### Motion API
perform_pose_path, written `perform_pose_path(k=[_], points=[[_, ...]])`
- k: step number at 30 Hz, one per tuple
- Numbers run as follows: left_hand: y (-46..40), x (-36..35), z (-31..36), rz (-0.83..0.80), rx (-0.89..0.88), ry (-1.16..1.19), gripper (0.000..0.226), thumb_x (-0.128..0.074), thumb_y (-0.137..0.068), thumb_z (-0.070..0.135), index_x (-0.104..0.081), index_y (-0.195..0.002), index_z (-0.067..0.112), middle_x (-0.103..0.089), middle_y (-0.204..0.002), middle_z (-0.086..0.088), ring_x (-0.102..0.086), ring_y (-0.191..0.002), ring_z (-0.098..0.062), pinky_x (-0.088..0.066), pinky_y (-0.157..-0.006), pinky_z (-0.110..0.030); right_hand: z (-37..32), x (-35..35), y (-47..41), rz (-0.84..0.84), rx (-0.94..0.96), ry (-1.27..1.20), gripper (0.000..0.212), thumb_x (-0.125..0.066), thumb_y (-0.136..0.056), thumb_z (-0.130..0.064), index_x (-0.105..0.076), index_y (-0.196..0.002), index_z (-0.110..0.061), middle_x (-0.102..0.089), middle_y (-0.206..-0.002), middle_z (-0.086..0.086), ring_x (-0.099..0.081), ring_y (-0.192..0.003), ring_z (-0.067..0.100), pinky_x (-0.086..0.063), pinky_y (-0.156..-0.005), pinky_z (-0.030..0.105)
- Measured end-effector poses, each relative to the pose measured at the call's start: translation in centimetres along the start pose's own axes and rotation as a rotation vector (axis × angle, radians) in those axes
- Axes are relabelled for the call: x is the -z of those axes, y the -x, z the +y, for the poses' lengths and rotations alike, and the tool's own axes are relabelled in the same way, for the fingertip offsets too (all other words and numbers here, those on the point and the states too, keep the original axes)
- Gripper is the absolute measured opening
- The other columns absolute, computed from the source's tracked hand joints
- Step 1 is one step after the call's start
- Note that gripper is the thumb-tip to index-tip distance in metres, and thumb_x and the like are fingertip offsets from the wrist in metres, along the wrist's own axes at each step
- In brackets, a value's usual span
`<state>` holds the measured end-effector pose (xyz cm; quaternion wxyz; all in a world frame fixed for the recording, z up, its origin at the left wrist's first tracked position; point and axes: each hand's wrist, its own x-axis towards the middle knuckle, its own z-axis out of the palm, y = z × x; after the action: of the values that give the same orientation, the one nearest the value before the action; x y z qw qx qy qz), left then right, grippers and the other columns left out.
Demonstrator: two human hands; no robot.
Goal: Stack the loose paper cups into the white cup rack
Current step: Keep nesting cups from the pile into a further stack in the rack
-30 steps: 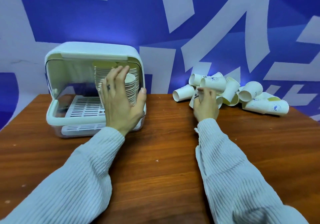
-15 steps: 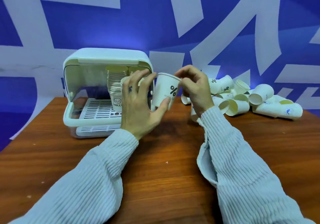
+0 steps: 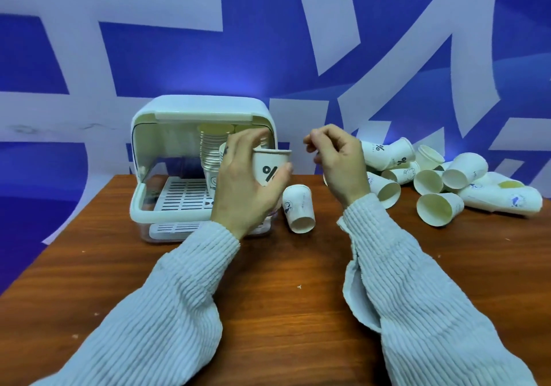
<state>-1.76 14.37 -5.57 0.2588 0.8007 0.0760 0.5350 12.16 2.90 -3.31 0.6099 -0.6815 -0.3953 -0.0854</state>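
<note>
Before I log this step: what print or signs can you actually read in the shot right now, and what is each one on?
"%": cup in the left hand.
"%": tipped cup at the top of the loose pile; small lettering beneath it unreadable.
"%": cup lying below it; partly hidden.
"HE…", under a smiley: bottom cup of the rack's stack; rest hidden by the left hand.
Blue pictures on other cups: too blurred.

- Even, bright indoor light from overhead; nothing blown out.
- Soft bright patch on the blue wall (image 3: 238,81) just above the cup rack (image 3: 202,111), falling off towards the corners.
- Faint sheen on the bench (image 3: 298,266); soft dark shadows under both sleeves.
- Strong wide-angle distortion: wall pattern and bench edges bow towards the frame borders.
- Slight softness and compression smear throughout; small print on the cup pile (image 3: 447,176) is unreadable.
</note>
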Motion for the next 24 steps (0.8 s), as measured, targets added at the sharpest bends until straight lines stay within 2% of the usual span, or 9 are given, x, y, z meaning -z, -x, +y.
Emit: perform_pose_path(k=[3,5,7,9,12,15,19,22,24], points=[[-0.4,0.7,-0.2,0.128,0.074,0.046,0.053,-0.075,-0.088,0.032,-0.055,-0.133,0.013,-0.057,-0.127,-0.003,-0.056,-0.117,-0.013,-0.045,-0.103,-0.024,3.1,0.4,-0.4,-0.21,-0.115,0.41,0.014,-0.066,-0.091,-0.037,-0.071,-0.103,-0.033,-0.072,-0.106,-0.009,-0.066,-0.1,0.013,-0.053,-0.098,0.041],[-0.6,0.9,-0.6,0.165,0.129,0.08,0.052,-0.074,-0.089,0.035,-0.054,-0.133,0.016,-0.058,-0.127,-0.002,-0.057,-0.117,-0.014,-0.049,-0.103,-0.034,5.0,0.1,0.2,-0.541,-0.193,0.51,0.052,-0.071,-0.082,-0.051,-0.063,-0.131,-0.038,-0.059,-0.138,-0.002,-0.056,-0.127,0.017,-0.041,-0.115,0.044],[-0.7,1.0,-0.9,0.165,0.148,0.091,0.051,-0.074,-0.09,0.036,-0.054,-0.132,0.016,-0.059,-0.127,-0.002,-0.058,-0.117,-0.015,-0.05,-0.101,-0.041,6.4,-0.5,1.0,-0.819,-0.271,0.61,0.088,-0.077,-0.074,-0.055,-0.04,-0.153,-0.044,-0.03,-0.163,0.004,-0.031,-0.151,0.023,-0.025,-0.125,0.045],[-0.8,1.1,-0.8,0.164,0.151,0.103,0.05,-0.074,-0.09,0.037,-0.054,-0.131,0.017,-0.059,-0.126,-0.002,-0.058,-0.114,-0.013,-0.051,-0.099,-0.039,7.4,-0.8,1.5,-0.904,-0.316,0.701,0.095,-0.079,-0.078,-0.049,-0.026,-0.157,-0.05,-0.017,-0.167,0.001,-0.025,-0.154,0.027,-0.024,-0.125,0.047],[-1.5,1.9,-0.9,0.243,0.171,0.147,0.047,-0.072,-0.089,0.043,-0.056,-0.125,0.018,-0.061,-0.121,-0.003,-0.061,-0.11,-0.016,-0.052,-0.095,-0.037,7.4,-0.1,1.0,-0.79,-0.356,0.671,0.087,-0.08,-0.075,-0.052,-0.035,-0.15,-0.053,-0.032,-0.15,0.002,-0.047,-0.134,0.027,-0.038,-0.116,0.043],[-2.6,3.2,-1.5,0.378,0.229,0.22,0.044,-0.072,-0.087,0.052,-0.056,-0.117,0.023,-0.063,-0.118,-0.007,-0.063,-0.107,-0.026,-0.053,-0.092,-0.05,6.3,1.2,0.1,-0.592,-0.315,0.47,0.081,-0.085,-0.061,-0.06,-0.052,-0.134,-0.047,-0.048,-0.137,0.005,-0.057,-0.117,0.02,-0.047,-0.106,0.033],[-3.6,4.7,-2.4,0.513,0.295,0.255,0.044,-0.077,-0.085,0.054,-0.056,-0.107,0.021,-0.062,-0.113,-0.01,-0.064,-0.102,-0.027,-0.054,-0.089,-0.051,1.5,1.4,-0.7,-0.196,-0.24,-0.015,0.033,-0.072,-0.092,-0.047,-0.065,-0.112,-0.022,-0.067,-0.1,-0.002,-0.066,-0.081,0.003,-0.051,-0.068,0.015],[-4.0,5.1,-3.0,0.538,0.327,0.266,0.039,-0.077,-0.083,0.056,-0.054,-0.099,0.029,-0.063,-0.111,-0.018,-0.063,-0.098,-0.032,-0.053,-0.087,-0.051,-2.0,-0.4,-0.9,-0.019,-0.148,-0.19,0.046,-0.048,-0.098,-0.06,-0.071,-0.099,-0.021,-0.073,-0.102,0.005,-0.07,-0.091,0.013,-0.057,-0.075,0.029],[-4.1,5.2,-3.1,0.531,0.341,0.274,0.039,-0.077,-0.083,0.056,-0.053,-0.1,0.03,-0.063,-0.111,-0.018,-0.063,-0.099,-0.032,-0.055,-0.086,-0.048,-3.7,-1.9,-1.2,0.082,0.037,-0.243,0.028,-0.048,-0.102,-0.031,-0.074,-0.098,-0.02,-0.07,-0.111,0.009,-0.066,-0.101,0.012,-0.054,-0.086,0.03]])
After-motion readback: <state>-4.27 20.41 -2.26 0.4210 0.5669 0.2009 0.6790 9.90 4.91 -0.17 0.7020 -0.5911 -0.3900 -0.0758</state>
